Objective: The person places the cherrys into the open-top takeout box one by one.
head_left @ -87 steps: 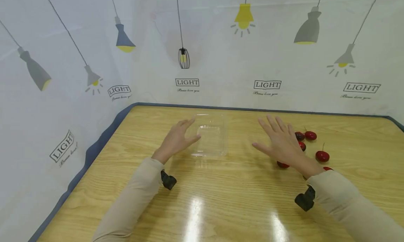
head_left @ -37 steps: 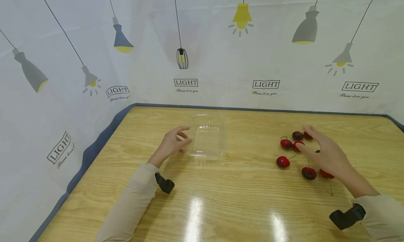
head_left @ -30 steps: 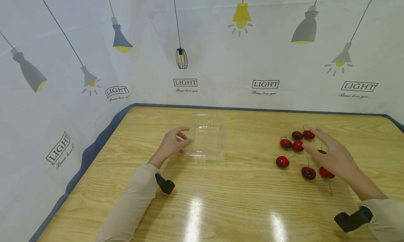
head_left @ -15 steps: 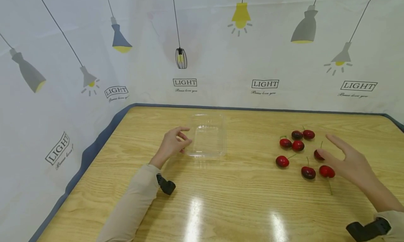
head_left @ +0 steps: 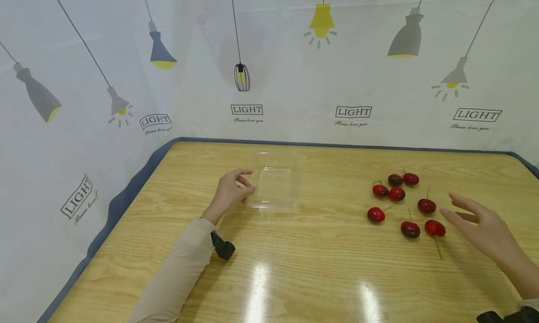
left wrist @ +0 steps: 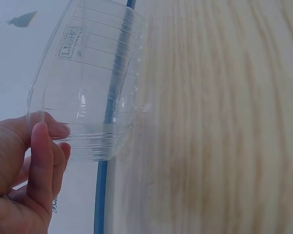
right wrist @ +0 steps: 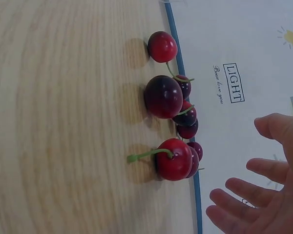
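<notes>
A clear plastic container (head_left: 278, 185) stands on the table, left of its middle. My left hand (head_left: 230, 191) pinches the container's near-left rim; in the left wrist view, thumb and fingers (left wrist: 41, 151) close over the edge of its transparent wall. Several dark red cherries (head_left: 427, 206) with green stems lie scattered on the right. Just right of them, my right hand (head_left: 484, 224) hovers with relaxed, spread fingers and holds nothing. In the right wrist view, a stemmed cherry (right wrist: 173, 159) is among those closest to that hand.
The wooden table (head_left: 320, 253) ends at a blue edge at the back and left. Behind it hangs a white cloth (head_left: 294, 79) printed with lamps. Black wrist cameras (head_left: 223, 246) sit on both forearms.
My right hand has moved right and toward me, away from over the cherries, which now show fully. My left hand has come to the container's rim and stayed there.
</notes>
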Demonstrator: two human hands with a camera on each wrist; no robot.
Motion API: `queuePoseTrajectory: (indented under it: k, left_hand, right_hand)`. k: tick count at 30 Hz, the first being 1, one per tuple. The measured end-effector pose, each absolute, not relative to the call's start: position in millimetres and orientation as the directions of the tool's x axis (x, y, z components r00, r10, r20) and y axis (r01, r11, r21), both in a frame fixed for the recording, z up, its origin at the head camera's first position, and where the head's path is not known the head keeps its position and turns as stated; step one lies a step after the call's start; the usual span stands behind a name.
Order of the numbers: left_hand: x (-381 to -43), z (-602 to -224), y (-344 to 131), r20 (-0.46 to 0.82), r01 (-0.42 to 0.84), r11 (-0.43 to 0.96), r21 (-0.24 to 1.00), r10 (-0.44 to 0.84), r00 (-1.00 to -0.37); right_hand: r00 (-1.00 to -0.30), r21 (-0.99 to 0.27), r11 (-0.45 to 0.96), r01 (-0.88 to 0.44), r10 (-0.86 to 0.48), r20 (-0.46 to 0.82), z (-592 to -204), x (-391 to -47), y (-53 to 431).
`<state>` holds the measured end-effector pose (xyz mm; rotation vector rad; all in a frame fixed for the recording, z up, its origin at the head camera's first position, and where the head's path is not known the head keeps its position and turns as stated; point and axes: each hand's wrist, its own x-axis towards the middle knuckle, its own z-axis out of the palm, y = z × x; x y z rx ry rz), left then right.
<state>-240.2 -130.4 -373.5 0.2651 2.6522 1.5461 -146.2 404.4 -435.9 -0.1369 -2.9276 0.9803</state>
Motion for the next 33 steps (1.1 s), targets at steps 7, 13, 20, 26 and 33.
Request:
queuePoseTrajectory:
  k: [7,13,20,26,33]
  left_hand:
    - [-240,-373,-128,0.028,0.108,0.475,0.874,0.171,-0.985]
    - [-241,-373,-128,0.033,0.112,0.476,0.872,0.171,-0.985]
    - [-240,-374,-130,0.057,0.135,0.485,0.864,0.172,-0.984]
    - [-240,-374,-129,0.062,0.138,0.488,0.862,0.17,-0.984]
    - [-238,-374,-129,0.058,0.145,0.482,0.864,0.192,-0.98]
  right_hand:
    - [-0.991,-0.605,0.79,0.1,0.13,0.006,-436,-134,402]
    - [-0.995,-0.589,0.805,0.079,0.099,0.001,-426,-121,390]
    - [-0.995,-0.618,0.78,0.099,0.081,-0.058,-401,-99,357]
    - [-0.995,-0.634,0.767,0.102,0.07,-0.075,-391,-90,345]
    - [-0.994,-0.625,0.772,0.111,0.086,-0.071,-400,-88,347]
